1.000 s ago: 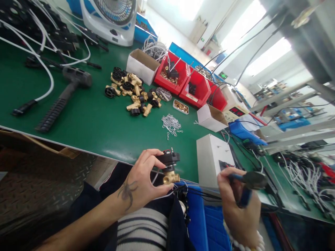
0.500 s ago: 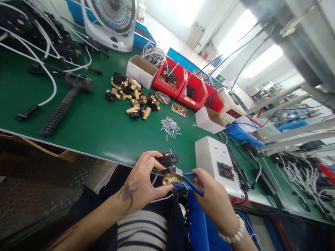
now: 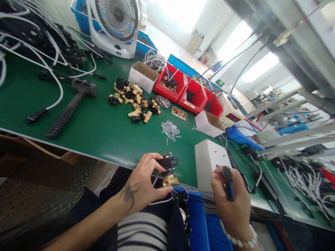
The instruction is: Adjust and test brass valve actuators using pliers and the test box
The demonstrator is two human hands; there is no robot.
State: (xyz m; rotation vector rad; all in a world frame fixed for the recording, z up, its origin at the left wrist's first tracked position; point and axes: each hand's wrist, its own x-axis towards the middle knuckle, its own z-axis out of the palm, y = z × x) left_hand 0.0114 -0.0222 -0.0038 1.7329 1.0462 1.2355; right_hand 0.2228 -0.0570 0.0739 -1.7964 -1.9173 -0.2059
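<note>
My left hand [image 3: 146,177] is closed around a brass valve [image 3: 170,180] with a black round actuator [image 3: 167,161] on top. Fingers press the black part and the thumb lies by the brass body. A white cable trails below it. Off to the right, in front of the white box [image 3: 205,165], my right hand [image 3: 231,198] grips blue-handled pliers [image 3: 228,183], partly hidden by the fingers and smeared by motion. The pliers are apart from the valve. A pile of silver spring clips [image 3: 170,130] lies on the green table [image 3: 104,136] beyond my hands.
Brass valve bodies [image 3: 136,101] with black caps lie in a heap. A hammer [image 3: 70,108] is at the left, near white cables [image 3: 56,92] and a fan [image 3: 117,28]. Red bins [image 3: 192,94], a small tray of brass parts [image 3: 179,113] and a cardboard box [image 3: 209,123] stand behind.
My right hand has pulled the pliers away from the valve, to the right and in front of the white box. My left hand holds the valve in nearly the same place.
</note>
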